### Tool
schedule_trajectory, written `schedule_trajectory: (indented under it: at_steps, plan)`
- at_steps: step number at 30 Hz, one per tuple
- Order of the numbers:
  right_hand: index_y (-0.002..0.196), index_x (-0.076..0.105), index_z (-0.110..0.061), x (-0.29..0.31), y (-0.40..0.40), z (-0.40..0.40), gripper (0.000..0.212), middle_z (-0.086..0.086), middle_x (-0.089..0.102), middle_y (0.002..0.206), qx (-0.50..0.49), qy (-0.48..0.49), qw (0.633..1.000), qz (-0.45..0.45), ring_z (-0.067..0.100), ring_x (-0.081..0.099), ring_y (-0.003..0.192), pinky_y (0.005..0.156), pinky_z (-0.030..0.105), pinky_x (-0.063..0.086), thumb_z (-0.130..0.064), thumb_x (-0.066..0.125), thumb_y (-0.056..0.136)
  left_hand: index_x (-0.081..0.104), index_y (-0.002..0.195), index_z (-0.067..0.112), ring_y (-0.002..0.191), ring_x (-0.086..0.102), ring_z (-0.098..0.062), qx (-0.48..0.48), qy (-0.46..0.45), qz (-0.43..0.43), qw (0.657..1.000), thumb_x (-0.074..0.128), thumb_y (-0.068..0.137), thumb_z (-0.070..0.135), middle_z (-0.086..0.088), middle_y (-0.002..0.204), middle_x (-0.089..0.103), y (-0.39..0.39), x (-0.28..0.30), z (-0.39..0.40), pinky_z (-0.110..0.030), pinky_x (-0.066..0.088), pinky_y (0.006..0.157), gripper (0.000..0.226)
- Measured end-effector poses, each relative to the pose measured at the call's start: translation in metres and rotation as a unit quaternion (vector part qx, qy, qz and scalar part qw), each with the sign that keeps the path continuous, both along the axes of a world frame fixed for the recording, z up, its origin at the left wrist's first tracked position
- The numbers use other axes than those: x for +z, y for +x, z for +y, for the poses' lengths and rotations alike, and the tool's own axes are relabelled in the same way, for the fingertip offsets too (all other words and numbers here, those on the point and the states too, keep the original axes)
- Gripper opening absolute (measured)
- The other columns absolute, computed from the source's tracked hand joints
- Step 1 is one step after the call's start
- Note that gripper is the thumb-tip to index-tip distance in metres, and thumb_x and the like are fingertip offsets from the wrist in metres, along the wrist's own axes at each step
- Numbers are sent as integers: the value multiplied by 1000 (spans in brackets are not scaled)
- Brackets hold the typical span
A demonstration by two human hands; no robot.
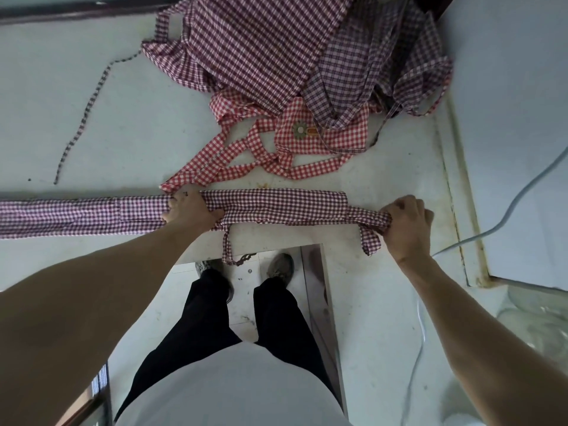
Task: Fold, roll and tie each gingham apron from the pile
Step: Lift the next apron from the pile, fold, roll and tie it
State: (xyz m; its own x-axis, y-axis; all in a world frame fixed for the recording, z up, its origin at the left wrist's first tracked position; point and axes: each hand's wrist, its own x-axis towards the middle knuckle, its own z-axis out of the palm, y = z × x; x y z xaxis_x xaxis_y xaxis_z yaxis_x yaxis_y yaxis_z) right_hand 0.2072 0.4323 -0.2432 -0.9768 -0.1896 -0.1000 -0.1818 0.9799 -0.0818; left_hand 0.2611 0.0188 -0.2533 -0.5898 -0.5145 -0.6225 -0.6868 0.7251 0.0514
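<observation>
A maroon gingham apron (276, 206), folded into a long narrow strip, lies across the white worktop (123, 133) from the left edge to my right hand. My left hand (189, 209) presses and grips the strip near its middle. My right hand (405, 226) is closed on the strip's right end, where the straps bunch and a strap tail hangs down. Another thin strap (226, 247) dangles over the table's front edge. Behind lies the pile: a red gingham apron (322, 133) with tangled straps, and maroon and purple aprons (261, 47) heaped at the back.
A long dark strap (84, 115) trails across the worktop on the left. A grey cable (504, 213) runs over the raised white surface (516, 118) at right. The table's front edge has a notch where my legs and shoes (279, 265) stand.
</observation>
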Motion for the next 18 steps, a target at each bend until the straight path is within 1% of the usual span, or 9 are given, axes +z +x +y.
schedule_trajectory:
  at_steps: [2,4,6,8,11,13,15,16,18]
  plan:
    - [107,65,-6,5,6,4,26,16,58,107,-48,66,993,-82,37,55,100,87,51,43,-14,73,84,34,140,5,132,41,-41,-10,-14,1,1000,80,77,43,-22,141,43,-1,3,3,-60,40,104,87]
    - [110,60,-6,10,9,5,33,14,58,106,-90,74,984,-132,35,57,99,84,48,45,-28,72,88,38,136,1,123,49,-41,-20,-33,3,999,81,78,37,-22,134,47,-4,12,12,-56,47,98,80]
    - [108,57,-4,15,9,3,42,14,59,102,-153,32,974,-163,36,59,95,79,44,48,-38,72,88,41,130,3,115,53,-40,-65,-60,30,996,77,82,23,-22,128,46,-6,23,25,-53,49,93,63]
    - [106,55,-1,22,6,-1,48,13,59,96,-221,-24,958,-179,35,60,90,73,41,49,-42,72,88,43,125,6,107,53,-37,-134,-70,108,983,67,82,4,-20,122,46,-11,31,44,-48,50,87,49]
    - [103,59,3,31,-6,-4,34,11,64,90,-305,-128,923,-195,32,61,83,66,32,42,-30,59,95,47,118,9,95,52,-25,-206,57,222,951,61,80,2,-12,114,46,-16,34,85,-37,52,79,41]
    - [104,65,0,35,-18,-2,29,10,71,91,-396,-244,857,-223,24,61,77,68,34,51,-27,56,96,47,118,10,99,53,-24,-254,164,201,932,64,87,16,-9,115,49,-16,26,111,-37,51,85,36]
    - [103,66,-7,42,-22,-4,29,7,69,93,-483,-375,730,-304,20,61,84,85,46,57,-35,59,96,47,121,9,107,54,-27,-284,210,121,928,65,88,26,-10,120,52,-14,14,124,-41,48,94,41]
    - [101,66,-9,44,-22,-4,33,8,67,97,-495,-406,690,-337,24,61,92,89,52,56,-41,60,95,47,121,8,109,54,-28,-284,207,93,931,66,88,27,-11,121,51,-12,8,125,-42,48,95,43]
    - [100,64,-9,42,-18,-4,40,12,66,102,-493,-432,660,-367,30,64,98,88,57,56,-48,61,93,45,121,8,110,52,-28,-274,186,82,940,66,87,26,-11,121,49,-11,-1,126,-44,48,96,43]
